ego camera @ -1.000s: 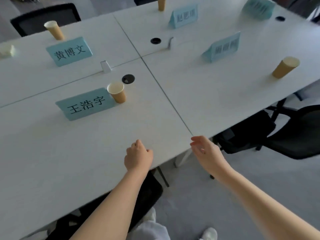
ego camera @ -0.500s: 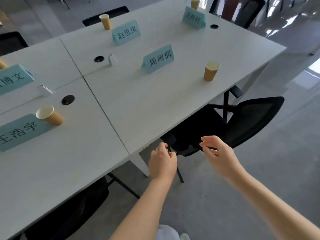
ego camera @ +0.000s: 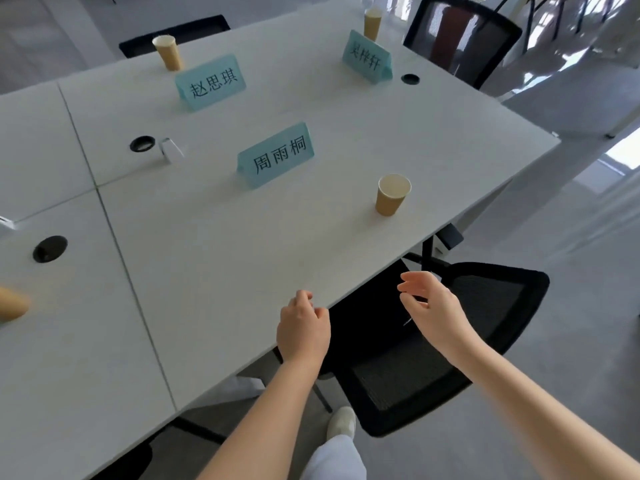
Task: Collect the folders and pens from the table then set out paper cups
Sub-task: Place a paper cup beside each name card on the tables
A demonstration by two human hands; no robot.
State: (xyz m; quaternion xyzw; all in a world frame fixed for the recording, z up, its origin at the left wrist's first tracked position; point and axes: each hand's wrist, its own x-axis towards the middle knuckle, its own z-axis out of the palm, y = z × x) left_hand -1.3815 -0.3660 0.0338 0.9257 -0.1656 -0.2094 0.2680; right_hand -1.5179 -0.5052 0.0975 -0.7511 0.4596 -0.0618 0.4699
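Observation:
Brown paper cups stand upright on the white table (ego camera: 214, 258): one cup (ego camera: 392, 194) near the right front edge, one cup (ego camera: 168, 51) at the far side, one cup (ego camera: 372, 23) at the far right corner. Part of another cup (ego camera: 12, 303) shows at the left border. My left hand (ego camera: 303, 329) hovers at the table's front edge with its fingers curled and nothing in it. Off the edge, above a chair, my right hand (ego camera: 433, 311) is empty with the fingers loosely apart. No folders or pens are in view.
Three teal name cards (ego camera: 277, 154) (ego camera: 210, 82) (ego camera: 367, 57) stand on the table. Black cable holes (ego camera: 50, 248) (ego camera: 142, 143) and a small white socket block (ego camera: 169, 149) lie near the table seams. A black mesh chair (ego camera: 450, 341) sits under the front edge, another chair (ego camera: 464, 36) at the far right.
The view has swung to the right along the table. Both hands stay low in front, empty, now over the table's front edge and the black chair.

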